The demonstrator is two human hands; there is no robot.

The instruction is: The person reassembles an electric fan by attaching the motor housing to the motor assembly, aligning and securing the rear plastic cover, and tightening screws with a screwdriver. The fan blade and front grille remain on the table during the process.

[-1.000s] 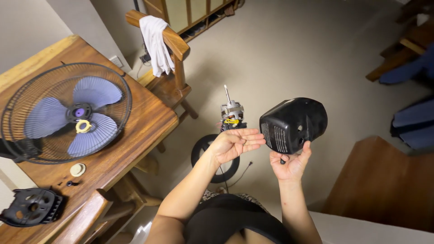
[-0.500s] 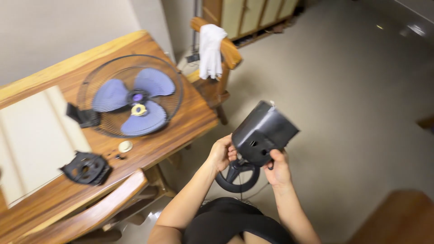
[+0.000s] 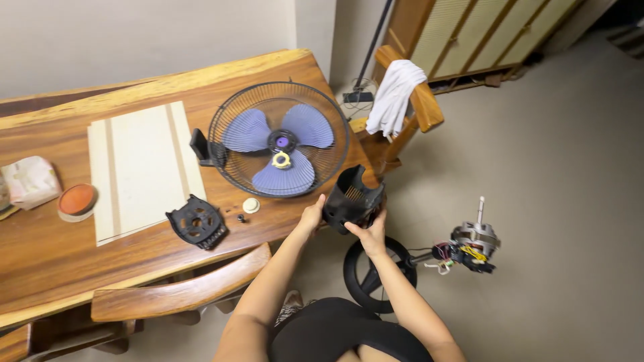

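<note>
Where grille (image 3: 278, 139) crowds, hands (image 3: 339, 224) seemingly grip housing (image 3: 352, 196).

Two bare forearms reach up from bottom of view, converging toward centre. Left hand (image 3: 312, 216) on left side of black plastic ribbed motor housing (image 3: 353, 196), fingers curled against its wall, thumb side up. Right hand (image 3: 369, 231) beneath and right of same housing, palm up, fingers (image 3: 354, 229) spread along underside. Both elbows bent, wrists nearly straight, right forearm angled more steeply than left. Hands close together, housing gripped between them.
</note>
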